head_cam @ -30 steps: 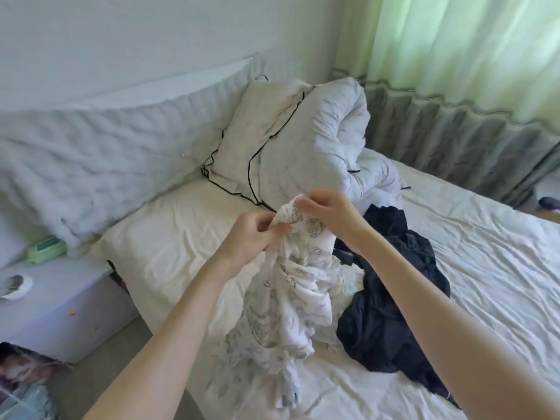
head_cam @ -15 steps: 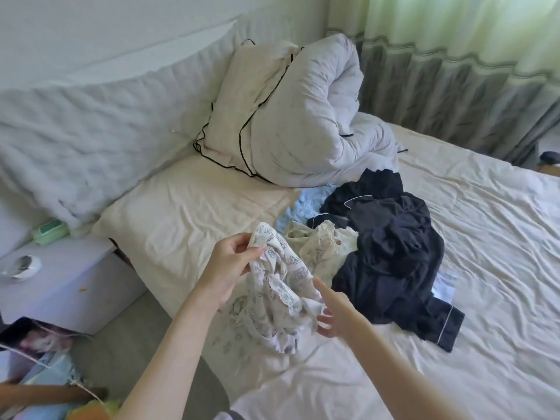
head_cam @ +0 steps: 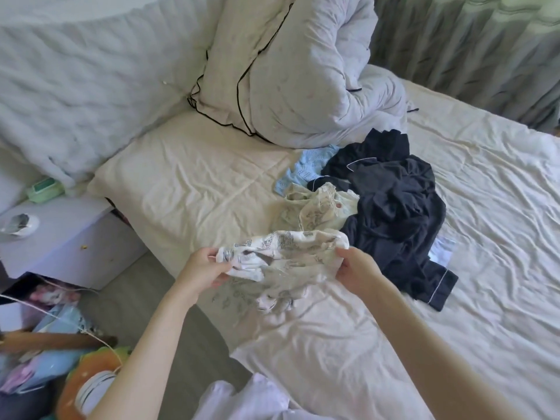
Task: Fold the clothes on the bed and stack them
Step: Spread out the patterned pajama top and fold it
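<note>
A printed garment point(head_cam: 285, 256), white with grey motifs, is held stretched between the two hands just above the near edge of the bed point(head_cam: 500, 237); its lower part trails onto the sheet. The left hand point(head_cam: 206, 269) is curled round the garment's left end, and the right hand point(head_cam: 357, 272) is curled round its right end, thumb on top. Just beyond it, a second printed piece point(head_cam: 315, 207) lies crumpled, touching a heap of dark clothes point(head_cam: 394, 207) with thin white piping. A pale blue knit point(head_cam: 306, 171) is seen partly under the dark heap, near a rolled duvet point(head_cam: 303, 71) edged in black. A bedside desk point(head_cam: 69, 237) stands to the left, carrying a green box point(head_cam: 45, 190) and a small white dish point(head_cam: 18, 225). Curtains point(head_cam: 469, 50) hang at the far right. The motifs on the garment are too blurred to be read as writing, and no label can be made out.
</note>
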`<action>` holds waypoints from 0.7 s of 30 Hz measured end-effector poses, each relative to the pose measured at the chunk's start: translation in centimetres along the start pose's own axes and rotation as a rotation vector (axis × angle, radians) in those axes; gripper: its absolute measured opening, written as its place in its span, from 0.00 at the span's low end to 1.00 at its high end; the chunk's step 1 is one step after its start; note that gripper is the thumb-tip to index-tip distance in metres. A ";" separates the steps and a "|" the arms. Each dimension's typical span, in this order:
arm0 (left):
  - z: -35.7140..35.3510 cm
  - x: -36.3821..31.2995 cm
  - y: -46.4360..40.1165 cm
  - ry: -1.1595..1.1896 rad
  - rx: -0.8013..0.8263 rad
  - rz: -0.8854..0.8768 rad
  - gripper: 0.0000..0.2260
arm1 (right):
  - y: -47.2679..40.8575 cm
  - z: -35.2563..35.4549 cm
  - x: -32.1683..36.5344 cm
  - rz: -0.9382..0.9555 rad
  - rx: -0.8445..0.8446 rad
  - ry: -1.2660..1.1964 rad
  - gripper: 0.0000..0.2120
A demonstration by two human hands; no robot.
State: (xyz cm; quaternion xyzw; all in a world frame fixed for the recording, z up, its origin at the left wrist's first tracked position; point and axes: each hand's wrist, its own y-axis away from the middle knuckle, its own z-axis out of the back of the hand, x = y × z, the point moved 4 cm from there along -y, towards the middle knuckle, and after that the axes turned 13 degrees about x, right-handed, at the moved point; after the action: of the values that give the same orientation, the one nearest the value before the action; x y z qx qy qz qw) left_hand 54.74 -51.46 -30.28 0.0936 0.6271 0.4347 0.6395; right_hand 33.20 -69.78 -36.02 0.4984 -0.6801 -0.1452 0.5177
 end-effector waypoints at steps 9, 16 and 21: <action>-7.2 -5.8 -2.5 -0.377 0.439 -0.324 0.41 | 6.1 -3.2 5.9 0.176 0.406 0.487 0.12; -8.0 -5.0 -3.8 -0.579 0.259 -0.376 0.08 | 7.8 -3.4 9.9 0.296 0.467 0.428 0.17; -3.0 -5.5 -3.5 0.070 0.506 -0.105 0.06 | 6.8 -0.7 12.4 0.290 0.255 0.498 0.16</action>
State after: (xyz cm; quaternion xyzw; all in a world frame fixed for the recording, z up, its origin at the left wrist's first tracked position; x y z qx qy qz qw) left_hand 54.59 -58.57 -29.23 0.2029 0.7415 0.2332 0.5955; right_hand 30.59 -76.71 -23.91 0.4773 -0.6093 0.1432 0.6168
